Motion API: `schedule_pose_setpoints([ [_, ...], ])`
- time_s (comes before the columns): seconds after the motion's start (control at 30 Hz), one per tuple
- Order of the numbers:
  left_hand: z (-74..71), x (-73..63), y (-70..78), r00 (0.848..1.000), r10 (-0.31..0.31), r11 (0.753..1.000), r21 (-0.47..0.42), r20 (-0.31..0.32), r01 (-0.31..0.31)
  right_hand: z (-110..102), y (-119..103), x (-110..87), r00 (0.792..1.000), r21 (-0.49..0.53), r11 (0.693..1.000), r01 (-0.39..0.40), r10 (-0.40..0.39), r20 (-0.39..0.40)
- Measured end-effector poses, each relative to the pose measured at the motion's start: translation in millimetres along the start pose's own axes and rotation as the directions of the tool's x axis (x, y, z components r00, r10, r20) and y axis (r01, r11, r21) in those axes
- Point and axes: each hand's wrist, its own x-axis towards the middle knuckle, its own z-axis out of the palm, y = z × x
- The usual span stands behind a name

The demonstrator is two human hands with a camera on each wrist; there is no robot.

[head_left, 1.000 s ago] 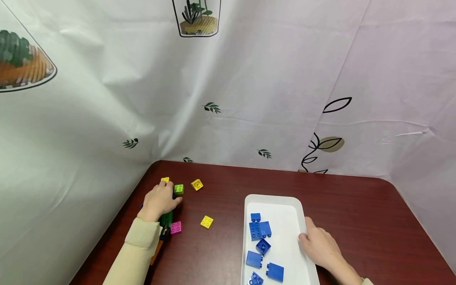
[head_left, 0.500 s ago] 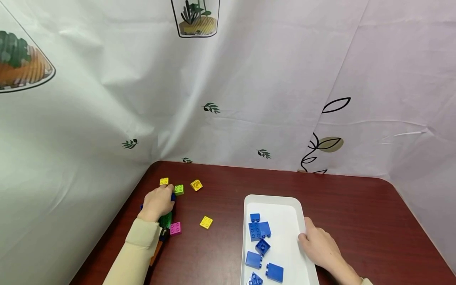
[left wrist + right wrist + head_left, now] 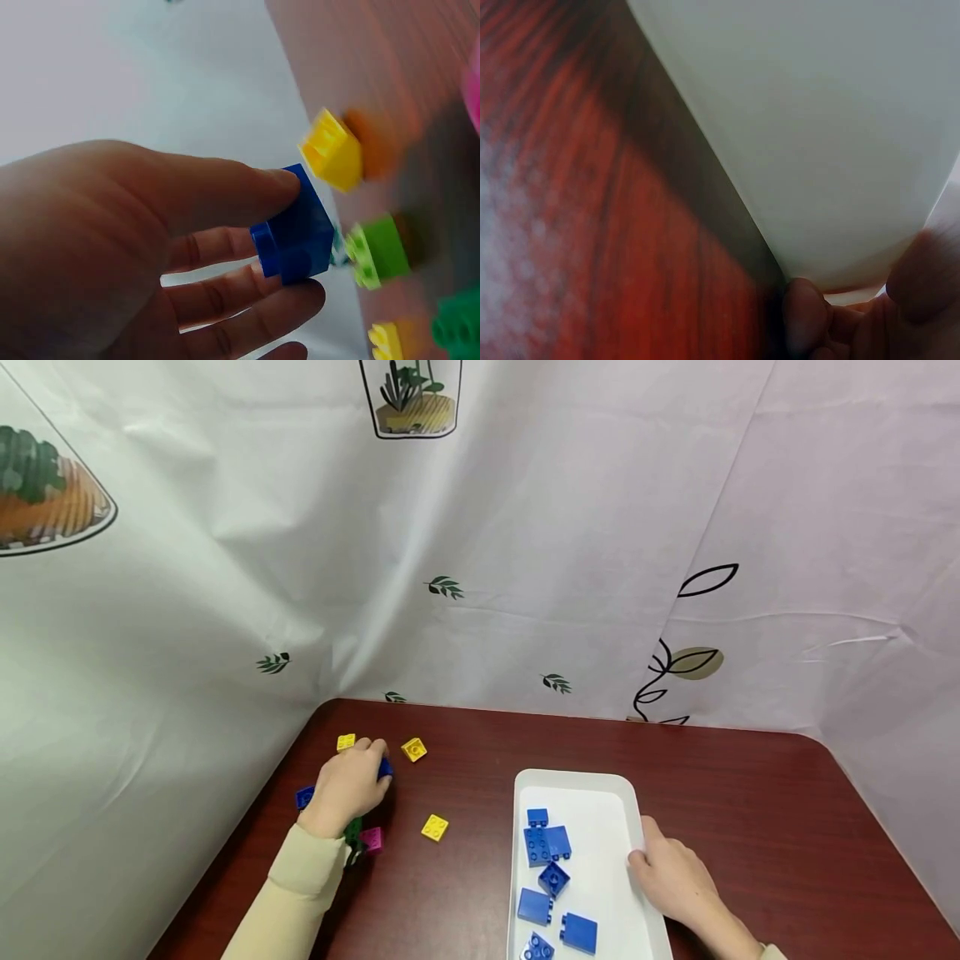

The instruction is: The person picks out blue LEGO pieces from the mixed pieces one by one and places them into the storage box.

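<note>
My left hand (image 3: 348, 787) pinches a blue toy brick (image 3: 296, 229) between thumb and fingers, above the left part of the table. In the left wrist view, a lime green brick (image 3: 381, 251) and a yellow brick (image 3: 335, 151) lie on the table past the held brick. My right hand (image 3: 675, 875) grips the right rim of a white tray (image 3: 622, 827), thumb on the edge and fingers underneath. Several blue bricks lie in the tray, among them a square one (image 3: 579, 933) and a studded one (image 3: 537, 847).
Left of the tray lies a yellow brick (image 3: 435, 827). A magenta brick (image 3: 372, 840), a dark green brick (image 3: 353, 832) and another blue brick (image 3: 304, 797) lie around the left forearm. White patterned cloth (image 3: 487, 527) hangs behind the brown table (image 3: 750, 793).
My left hand has lifted the blue brick from among the bricks and moved slightly right and up with it. The right hand and the tray stay as they were.
</note>
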Motion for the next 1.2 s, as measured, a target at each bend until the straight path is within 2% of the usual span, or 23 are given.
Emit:
schedule_pose_setpoints([
  [0.23, -2.3, -1.6, 31.4, 0.993, 0.095, 0.995, 0.023, -0.076, -0.094, 0, 1, -0.5, 1.0, 0.006, 1.0, 0.004, -0.004, -0.004],
  [0.43, -3.8, -4.9, 55.8, 0.98, 0.168, 0.986, 0.034, -0.105, -0.165, -1, 1, -0.4, 1.0, 0.007, 1.0, -0.002, 0.002, 0.006],
  [0.67, -3.8, -8.5, 78.4, 0.948, 0.285, 0.958, 0.023, -0.14, -0.284, 0, 1, 0.4, 1.0, 0.008, 1.0, 0.004, -0.004, 0.005],
  [0.87, 3.4, -8.8, 102.3, 0.921, 0.368, 0.929, 0.011, -0.126, -0.37, 1, 1, 0.0, 1.0, 0.016, 1.0, -0.007, 0.007, 0.014],
  [1.07, 7.5, -7.4, 133.2, 0.896, 0.436, 0.899, 0.0, -0.081, -0.437, 1, 1, -0.1, 1.0, 0.015, 1.0, -0.005, 0.005, 0.01],
  [1.2, 7.9, -8.3, 153.6, 0.873, 0.485, 0.874, 0.004, -0.052, -0.485, 1, 1, 0.2, 1.0, 0.014, 1.0, -0.001, 0.001, 0.0],
])
